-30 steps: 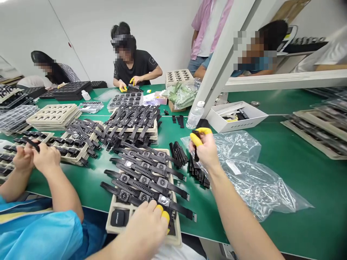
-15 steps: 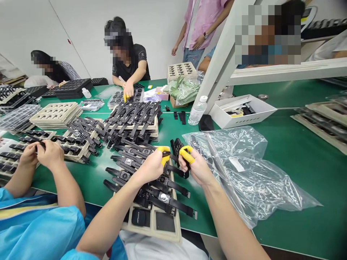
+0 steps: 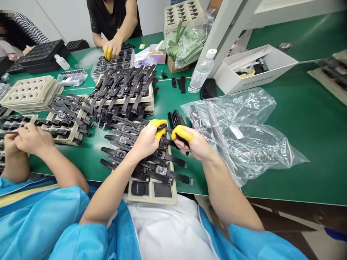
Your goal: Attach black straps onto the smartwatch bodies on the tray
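A: What does each of the person's hands hold?

B: The left hand [image 3: 146,141] pinches a small dark piece [image 3: 162,127] between fingertips in yellow finger covers [image 3: 159,123]. The right hand [image 3: 200,144] is curled around a black strap [image 3: 184,141], its covered thumb laid across it.

A: Are the two pieces joined?

B: A narrow dark length spans the gap between the hands; at this size, whether it connects both cannot be told.

A: Where are they held?

B: The dark piece lies above the right side of a beige tray [image 3: 162,199]; the strap lies just beyond that side, above the green table [image 3: 284,180], near a bundle of black bands [image 3: 177,118].

A: And the tray's contents?

B: Rows of watches [image 3: 162,170], backs upward, their bands reaching past its edges. A near compartment contains a rounded black block [image 3: 138,188].

A: What borders the work area?

B: A clear plastic bag [image 3: 252,144] to the right; behind it, a bottle [image 3: 202,74] beside a white box [image 3: 260,82]. At left, a co-worker's hands [image 3: 36,139].
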A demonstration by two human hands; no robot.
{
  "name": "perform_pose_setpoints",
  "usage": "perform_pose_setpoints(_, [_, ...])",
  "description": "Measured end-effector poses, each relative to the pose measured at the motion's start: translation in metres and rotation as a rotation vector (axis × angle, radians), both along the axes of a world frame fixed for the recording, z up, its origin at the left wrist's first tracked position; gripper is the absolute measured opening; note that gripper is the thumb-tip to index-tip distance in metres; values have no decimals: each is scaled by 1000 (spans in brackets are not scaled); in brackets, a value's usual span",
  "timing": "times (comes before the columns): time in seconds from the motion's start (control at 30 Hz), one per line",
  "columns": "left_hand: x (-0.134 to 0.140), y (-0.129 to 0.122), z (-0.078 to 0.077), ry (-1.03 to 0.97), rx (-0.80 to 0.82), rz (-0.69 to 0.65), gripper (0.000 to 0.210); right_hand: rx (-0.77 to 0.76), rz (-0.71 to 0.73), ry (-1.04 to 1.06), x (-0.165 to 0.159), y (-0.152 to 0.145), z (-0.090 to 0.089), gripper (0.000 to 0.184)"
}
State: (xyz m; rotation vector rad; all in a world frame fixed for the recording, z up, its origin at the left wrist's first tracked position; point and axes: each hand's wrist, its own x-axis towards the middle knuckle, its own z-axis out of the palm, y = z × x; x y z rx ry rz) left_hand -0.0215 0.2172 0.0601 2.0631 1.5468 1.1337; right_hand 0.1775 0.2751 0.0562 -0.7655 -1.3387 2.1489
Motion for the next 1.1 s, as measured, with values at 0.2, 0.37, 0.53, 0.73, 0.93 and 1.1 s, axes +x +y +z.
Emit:
perform_pose_setpoints(0.2, [4, -6, 2, 130, 28, -113, 55, 30, 107, -8, 3, -15, 5, 42])
perform_pose_setpoints(0.37, [5, -7, 6, 154, 46, -178, 59, 7, 151, 3, 1, -13, 6, 41])
perform_pose_setpoints(0.53, [6, -8, 9, 110, 42, -155, 59, -68, 101, 105, 0, -8, 5, 37])
perform_pose_setpoints(0.73, [7, -8, 9, 132, 64, -161, 58, -33, 114, 123, 2, -7, 5, 38])
perform_pose_setpoints(0.93, [8, -9, 8, 124, 105, -135, 57, -58, 97, 162, 1, -7, 3, 37])
perform_pose_setpoints(1.1, [12, -10, 5, 123, 107, -94, 56, -113, 38, 184, -1, -8, 3, 36])
